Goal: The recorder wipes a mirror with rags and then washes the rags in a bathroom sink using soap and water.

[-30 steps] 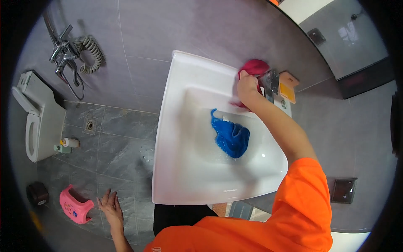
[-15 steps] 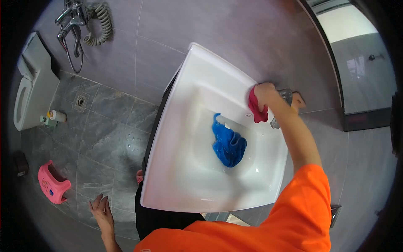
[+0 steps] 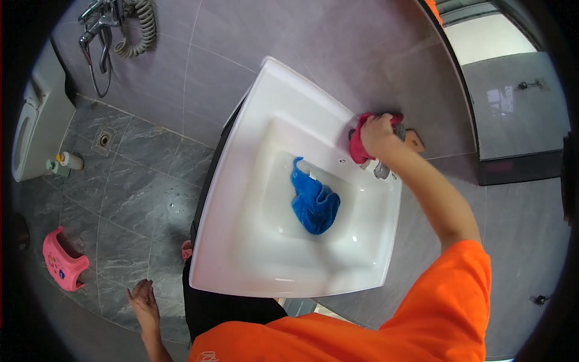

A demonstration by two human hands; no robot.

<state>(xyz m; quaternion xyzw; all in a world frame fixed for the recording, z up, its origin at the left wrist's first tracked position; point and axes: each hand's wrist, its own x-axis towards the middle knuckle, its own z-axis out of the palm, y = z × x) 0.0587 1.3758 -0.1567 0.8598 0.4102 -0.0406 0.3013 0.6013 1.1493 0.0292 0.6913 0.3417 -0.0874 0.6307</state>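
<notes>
My right hand (image 3: 379, 134) grips a pink cloth (image 3: 359, 145) and presses it against the back rim of the white sink (image 3: 241, 241), right by the metal faucet (image 3: 381, 170). A blue cloth (image 3: 314, 203) lies crumpled in the sink bowl. My left hand (image 3: 143, 300) hangs low beside the sink, fingers apart, holding nothing. My orange sleeve fills the lower right.
A dark cabinet (image 3: 217, 308) sits under the sink. A pink step stool (image 3: 63, 259) stands on the grey tiled floor at left, near a toilet (image 3: 33, 130) and small bottles (image 3: 65, 161). A shower hose and tap (image 3: 117, 24) hang on the wall. A mirror (image 3: 506, 90) is at upper right.
My right hand with the pink cloth stays at the faucet, rubbing along the sink's back rim. The view has shifted, so the sink sits more to the centre. My left hand stays hanging.
</notes>
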